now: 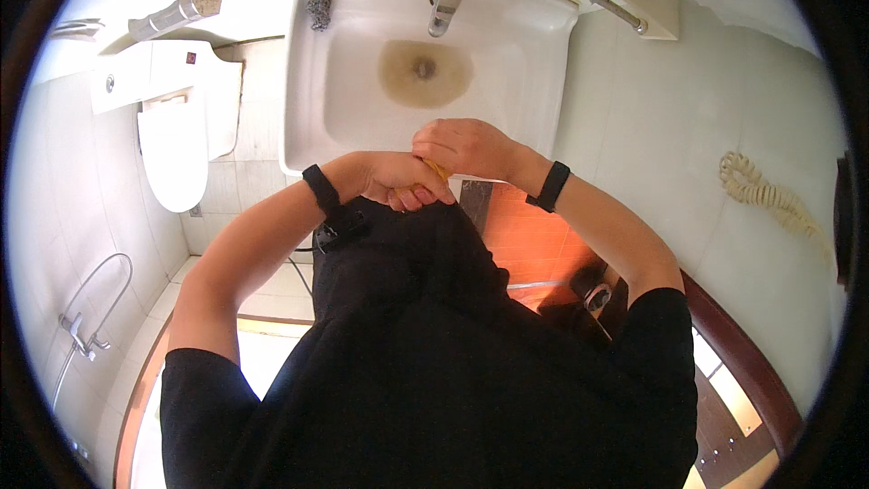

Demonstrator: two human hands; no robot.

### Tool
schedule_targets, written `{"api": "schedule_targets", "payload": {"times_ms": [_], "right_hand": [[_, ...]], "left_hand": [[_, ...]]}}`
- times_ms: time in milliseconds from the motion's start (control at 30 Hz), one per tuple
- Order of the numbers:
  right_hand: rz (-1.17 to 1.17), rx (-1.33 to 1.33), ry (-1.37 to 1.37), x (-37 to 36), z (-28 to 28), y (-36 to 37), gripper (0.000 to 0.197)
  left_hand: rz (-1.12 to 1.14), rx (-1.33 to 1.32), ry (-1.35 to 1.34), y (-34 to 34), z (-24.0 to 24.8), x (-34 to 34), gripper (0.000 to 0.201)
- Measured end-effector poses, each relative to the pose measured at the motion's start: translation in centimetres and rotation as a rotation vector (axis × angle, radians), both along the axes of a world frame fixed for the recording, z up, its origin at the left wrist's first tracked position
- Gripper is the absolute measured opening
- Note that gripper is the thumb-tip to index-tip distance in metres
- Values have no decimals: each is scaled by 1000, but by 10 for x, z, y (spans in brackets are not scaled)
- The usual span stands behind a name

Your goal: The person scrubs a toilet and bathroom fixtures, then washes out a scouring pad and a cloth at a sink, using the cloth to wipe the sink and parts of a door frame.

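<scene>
At the front edge of the white sink (312, 81), my left hand (398, 177) and my right hand (466, 147) meet, both with curled fingers. A thin yellow thing (438, 167) shows between them, pinched where they touch. Most of it is hidden by my fingers, so its kind cannot be made out. My right hand lies slightly farther over the sink than my left. Each wrist wears a black band.
A metal faucet (448, 2) rises at the back of the sink, above brownish stains around the drain (424, 68). A grey scouring pad (319, 11) sits in the back left corner. The toilet (174, 154) stands left; a coiled cream cord (765, 195) hangs on the right wall.
</scene>
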State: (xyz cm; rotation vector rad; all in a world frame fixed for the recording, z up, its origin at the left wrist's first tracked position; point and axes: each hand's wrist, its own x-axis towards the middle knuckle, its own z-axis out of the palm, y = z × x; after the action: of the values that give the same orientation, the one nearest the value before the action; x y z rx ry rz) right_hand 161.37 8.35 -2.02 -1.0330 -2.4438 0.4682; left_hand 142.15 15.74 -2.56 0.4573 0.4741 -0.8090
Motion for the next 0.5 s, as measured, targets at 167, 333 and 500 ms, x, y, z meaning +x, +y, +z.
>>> {"api": "schedule_targets", "payload": {"times_ms": [167, 333, 500], "right_hand": [[-240, -200, 49, -4, -47, -3, 16], [-345, -256, -65, -9, -71, 15, 12], [-530, -412, -190, -30, -75, 44, 12]], "left_hand": [[-24, 652, 95, 4, -17, 11, 35], [-122, 833, 63, 29, -27, 7, 36], [-418, 1721, -338, 70, -64, 3, 30]]}}
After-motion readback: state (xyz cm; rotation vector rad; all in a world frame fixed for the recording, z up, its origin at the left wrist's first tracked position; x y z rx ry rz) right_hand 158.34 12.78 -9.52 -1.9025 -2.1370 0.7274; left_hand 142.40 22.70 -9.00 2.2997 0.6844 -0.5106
